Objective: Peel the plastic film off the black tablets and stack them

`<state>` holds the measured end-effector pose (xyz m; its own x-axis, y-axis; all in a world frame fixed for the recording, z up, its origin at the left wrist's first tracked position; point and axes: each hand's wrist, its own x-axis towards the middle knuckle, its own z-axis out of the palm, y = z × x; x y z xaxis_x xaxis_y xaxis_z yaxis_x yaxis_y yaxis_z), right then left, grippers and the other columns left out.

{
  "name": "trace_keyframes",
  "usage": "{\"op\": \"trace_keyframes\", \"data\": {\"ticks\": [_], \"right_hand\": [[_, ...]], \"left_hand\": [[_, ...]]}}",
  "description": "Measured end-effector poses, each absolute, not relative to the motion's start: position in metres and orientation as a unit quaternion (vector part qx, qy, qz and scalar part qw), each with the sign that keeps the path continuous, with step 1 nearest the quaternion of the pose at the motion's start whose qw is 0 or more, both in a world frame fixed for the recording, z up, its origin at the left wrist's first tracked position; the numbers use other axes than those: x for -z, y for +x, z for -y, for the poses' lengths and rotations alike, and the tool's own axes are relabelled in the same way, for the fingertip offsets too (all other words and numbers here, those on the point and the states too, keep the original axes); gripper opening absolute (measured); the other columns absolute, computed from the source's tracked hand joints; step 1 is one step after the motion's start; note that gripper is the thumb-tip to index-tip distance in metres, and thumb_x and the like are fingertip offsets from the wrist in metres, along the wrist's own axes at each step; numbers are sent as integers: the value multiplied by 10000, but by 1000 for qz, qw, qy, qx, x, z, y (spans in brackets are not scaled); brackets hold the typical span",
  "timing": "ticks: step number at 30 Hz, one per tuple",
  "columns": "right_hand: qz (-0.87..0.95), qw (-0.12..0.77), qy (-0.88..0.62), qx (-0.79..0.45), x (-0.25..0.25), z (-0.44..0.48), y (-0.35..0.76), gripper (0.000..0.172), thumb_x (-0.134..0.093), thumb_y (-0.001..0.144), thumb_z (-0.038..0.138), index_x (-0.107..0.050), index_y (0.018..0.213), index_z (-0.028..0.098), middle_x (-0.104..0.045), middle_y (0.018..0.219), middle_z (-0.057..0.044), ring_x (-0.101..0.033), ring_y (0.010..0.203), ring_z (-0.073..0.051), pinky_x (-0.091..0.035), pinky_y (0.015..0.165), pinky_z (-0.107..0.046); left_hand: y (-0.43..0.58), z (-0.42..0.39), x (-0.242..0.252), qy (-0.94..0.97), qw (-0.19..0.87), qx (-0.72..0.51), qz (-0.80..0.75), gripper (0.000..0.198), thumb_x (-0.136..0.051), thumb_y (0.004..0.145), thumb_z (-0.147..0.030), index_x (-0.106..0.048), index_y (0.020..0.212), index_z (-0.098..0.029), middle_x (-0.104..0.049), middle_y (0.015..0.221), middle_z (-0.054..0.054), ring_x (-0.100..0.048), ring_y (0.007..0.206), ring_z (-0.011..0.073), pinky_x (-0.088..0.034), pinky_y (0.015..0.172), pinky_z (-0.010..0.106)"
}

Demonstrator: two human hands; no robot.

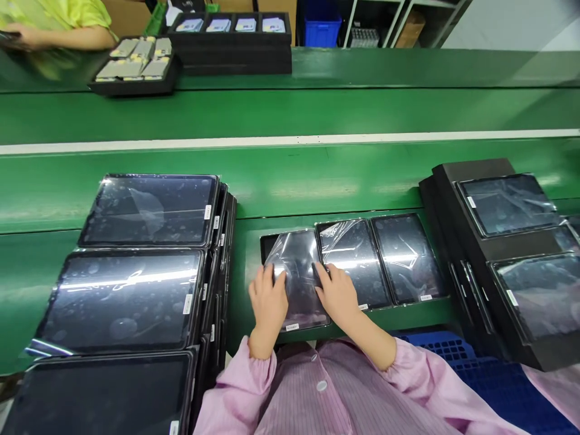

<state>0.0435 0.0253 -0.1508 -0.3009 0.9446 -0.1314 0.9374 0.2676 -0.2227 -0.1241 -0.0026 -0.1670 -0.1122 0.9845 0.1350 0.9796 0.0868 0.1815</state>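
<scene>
A dark tablet screen (299,305) lies upright on the green bench in front of me, a white label at its lower edge. Loose, creased clear film (296,251) covers most of it, and its black upper left corner shows bare. My left hand (268,305) has its fingers closed at the film's left edge. At the right edge, my right hand (338,296) is closed too, with dark coverings on some fingertips. Exactly what the fingertips pinch is partly hidden. Right beside lie a second film-covered screen (356,260) and a third screen (408,257).
Stacks of larger screens (131,296) stand at left. At right, black foam trays (480,172) carry more screens, above a blue crate (435,347). Across the bench are a box of grey parts (136,87), a long black tray (226,60) and a co-worker's arm (81,37).
</scene>
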Motion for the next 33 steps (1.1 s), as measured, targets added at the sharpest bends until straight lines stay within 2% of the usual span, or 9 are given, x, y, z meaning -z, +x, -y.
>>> {"op": "trace_keyframes", "data": {"ticks": [4, 8, 11, 16, 19, 22, 26, 29, 33], "right_hand": [[874, 68, -472, -88, 170, -68, 28, 484, -537, 890, 326, -465, 1326, 127, -372, 1423, -157, -288, 1330, -309, -243, 1068, -548], [850, 75, -510, -111, 176, -116, 13, 606, -434, 927, 442, -346, 1398, 70, -263, 1470, -169, -179, 1377, -303, -73, 1087, -623], [841, 86, -524, -105, 170, -139, 17, 573, -421, 934, 413, -381, 1377, 52, -283, 1459, -181, -143, 1384, -313, -40, 1089, -620], [771, 117, -612, -134, 156, -173, 88, 408, -374, 902, 135, -518, 1284, 140, -436, 1383, -133, -315, 1308, -291, -135, 1083, -584], [739, 95, -639, -191, 155, -192, 143, 371, -465, 828, 87, -613, 1163, 147, -537, 1283, -125, -438, 1210, -271, -274, 1047, -503], [765, 86, -597, -227, 159, -203, 172, 296, -594, 789, 118, -659, 1067, 195, -618, 1176, -68, -508, 1131, -234, -297, 1043, -456], [780, 114, -568, -237, 159, -203, 167, 130, -570, 844, 144, -672, 921, 169, -632, 1133, -71, -512, 1099, -206, -329, 1009, -389], [788, 136, -547, -248, 146, -184, 154, 139, -524, 863, 118, -656, 839, 156, -646, 1062, -91, -511, 1087, -212, -331, 997, -390], [819, 107, -431, -363, 108, -119, 162, 75, -637, 788, 143, -650, 749, 205, -664, 748, 28, -608, 720, -137, -460, 722, -250]], "left_hand": [[-114, -48, 163, 681, 56, -55, -728, 402, -413, 907, -255, -534, 1281, -174, -422, 1410, 149, -308, 1336, 340, -238, 1029, 643], [-121, -81, 166, 619, 49, -67, -781, 552, -416, 905, -411, -419, 1369, -113, -325, 1456, 197, -261, 1342, 398, -205, 985, 717], [-130, -90, 168, 569, 45, -98, -815, 596, -419, 896, -443, -413, 1362, -72, -317, 1436, 264, -282, 1318, 435, -203, 946, 746], [-114, -66, 170, 649, -6, -167, -742, 543, -460, 872, -365, -468, 1297, -28, -320, 1414, 308, -186, 1360, 435, -164, 990, 721], [-78, -33, 173, 803, 52, -182, -565, 376, -423, 875, -226, -574, 1211, -148, -478, 1352, 193, -320, 1337, 338, -233, 1068, 589], [-43, -9, 180, 853, 89, -201, -474, 372, -379, 880, -157, -586, 1187, -193, -608, 1217, 133, -505, 1211, 269, -235, 1083, 565], [-27, -11, 185, 774, 136, -257, -562, 340, -380, 887, -149, -573, 1166, -167, -694, 1041, 108, -651, 980, 237, -213, 1087, 588], [-28, -23, 181, 691, 219, -286, -627, 396, -428, 867, -183, -496, 1257, -184, -725, 919, 63, -661, 946, 236, -232, 1089, 575], [-31, -29, 173, 528, 345, -329, -703, 553, -476, 839, -269, -352, 1371, -181, -725, 927, 60, -657, 950, 228, -440, 953, 491]]}}
